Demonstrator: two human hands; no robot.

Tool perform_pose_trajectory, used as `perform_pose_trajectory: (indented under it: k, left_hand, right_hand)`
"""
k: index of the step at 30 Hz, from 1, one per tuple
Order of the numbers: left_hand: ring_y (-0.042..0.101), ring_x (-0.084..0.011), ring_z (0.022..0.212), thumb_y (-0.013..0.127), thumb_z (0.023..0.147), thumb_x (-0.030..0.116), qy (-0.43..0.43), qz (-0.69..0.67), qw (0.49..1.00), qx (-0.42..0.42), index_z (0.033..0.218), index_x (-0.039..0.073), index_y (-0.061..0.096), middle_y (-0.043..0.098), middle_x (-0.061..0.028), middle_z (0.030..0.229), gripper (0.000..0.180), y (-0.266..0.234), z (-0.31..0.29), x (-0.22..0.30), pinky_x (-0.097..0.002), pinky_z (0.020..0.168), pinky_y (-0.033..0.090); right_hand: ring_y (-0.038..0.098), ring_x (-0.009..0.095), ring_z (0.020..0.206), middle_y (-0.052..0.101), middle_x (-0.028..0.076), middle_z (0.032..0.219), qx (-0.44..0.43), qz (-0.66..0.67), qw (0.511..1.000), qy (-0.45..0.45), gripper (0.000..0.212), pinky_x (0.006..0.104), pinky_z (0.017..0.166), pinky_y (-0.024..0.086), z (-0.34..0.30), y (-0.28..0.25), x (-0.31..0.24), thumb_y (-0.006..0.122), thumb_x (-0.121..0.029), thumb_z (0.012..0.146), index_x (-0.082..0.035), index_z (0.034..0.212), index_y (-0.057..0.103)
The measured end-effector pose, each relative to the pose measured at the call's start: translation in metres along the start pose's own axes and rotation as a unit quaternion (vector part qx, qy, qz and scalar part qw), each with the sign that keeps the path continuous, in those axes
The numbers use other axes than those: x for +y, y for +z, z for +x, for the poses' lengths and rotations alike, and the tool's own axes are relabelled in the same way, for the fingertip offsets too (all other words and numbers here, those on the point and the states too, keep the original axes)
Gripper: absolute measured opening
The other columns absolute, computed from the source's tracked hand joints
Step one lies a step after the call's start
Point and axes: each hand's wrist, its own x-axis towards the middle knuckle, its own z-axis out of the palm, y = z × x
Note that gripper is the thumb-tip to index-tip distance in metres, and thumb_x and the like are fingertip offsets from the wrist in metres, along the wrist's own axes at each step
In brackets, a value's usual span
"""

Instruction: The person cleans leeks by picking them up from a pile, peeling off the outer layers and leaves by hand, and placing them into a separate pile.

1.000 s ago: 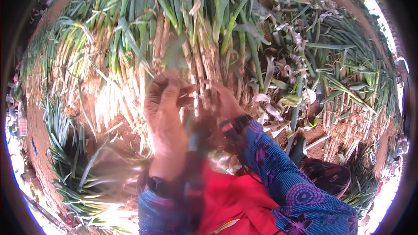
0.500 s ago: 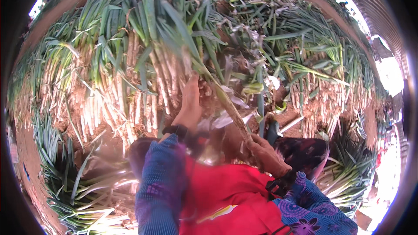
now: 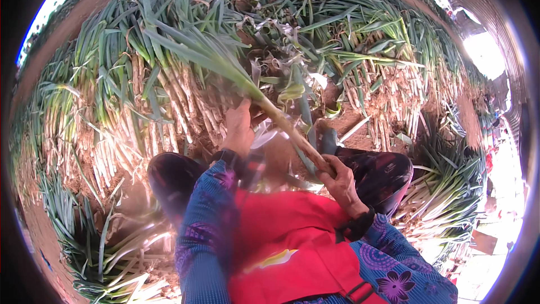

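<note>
A large green onion slants across the middle, its green leaves up and to the left, its pale stalk toward me. My right hand is closed around the lower end of that stalk. At the upper stalk, my left hand has its fingers curled in with the tips against or right beside it; what they pinch, if anything, is hidden. Loose pale leaf strips lie below the stalk. A red apron covers my lap between my bent knees.
Rows of green onions lie at the left, with another heap at the right. Trimmed onions are piled by my left side, and more by my right knee. Peeled leaves litter the soil ahead.
The green onion has swung so its leafy end lies further left. My left hand sits slightly lower along with it, and my right hand still grips the stalk. The whole view has shifted left.
</note>
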Motion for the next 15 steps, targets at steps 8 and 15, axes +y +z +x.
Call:
perform_pose_trajectory:
  k: [8, 15]
  left_hand:
    - [0.065, -0.0154, 0.066, 0.06, 0.094, 0.024, 0.111, 0.101, 0.989, 0.015, 0.094, 0.005, 0.061, 0.064, -0.0047, 0.077, 0.019, 0.032, -0.037, 0.03, -0.0278, 0.055, 0.055]
    - [0.064, -0.018, 0.079, 0.056, 0.095, 0.022, 0.315, 0.017, 0.943, 0.105, 0.102, 0.005, 0.06, 0.063, -0.0068, 0.086, 0.018, 0.007, -0.042, 0.102, -0.0324, 0.062, 0.056]
  right_hand:
    - [0.05, 0.009, 0.064, 0.057, 0.004, 0.082, -0.123, 0.27, 0.942, 0.158, 0.029, 0.023, 0.057, 0.043, 0.026, 0.011, 0.007, 0.056, -0.021, 0.09, 0.001, 0.11, 0.058]
    - [0.048, 0.009, 0.062, 0.053, 0.0, 0.083, -0.22, 0.46, 0.81, 0.29, 0.028, 0.0226, 0.052, 0.042, 0.039, 0.023, 0.029, 0.054, -0.029, 0.095, -0.006, 0.111, 0.055]
